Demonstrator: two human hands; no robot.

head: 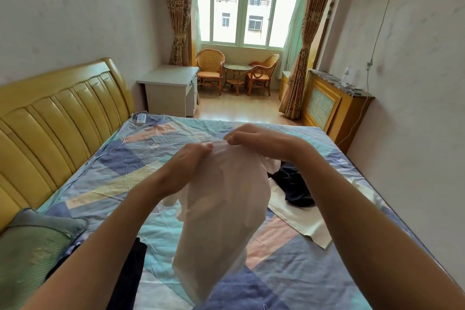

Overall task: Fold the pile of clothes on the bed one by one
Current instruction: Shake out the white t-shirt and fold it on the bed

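Observation:
A white garment [224,211] hangs in the air above the bed [120,173], bunched and drooping toward me. My left hand [186,166] pinches its top edge from the left. My right hand [254,138] pinches the same edge just to the right, the two hands almost touching. To the right on the bed lies a dark navy garment [294,186] on top of another white cloth [302,221]. A further dark piece [130,274] lies near the bed's front, partly hidden by my left forearm.
A padded yellow headboard [57,121] runs along the left. A green pillow [32,249] sits at the front left. A remote [141,118] lies at the bed's far corner. Beyond stand a white desk [168,88], wicker chairs [210,68] and a radiator cover [332,106].

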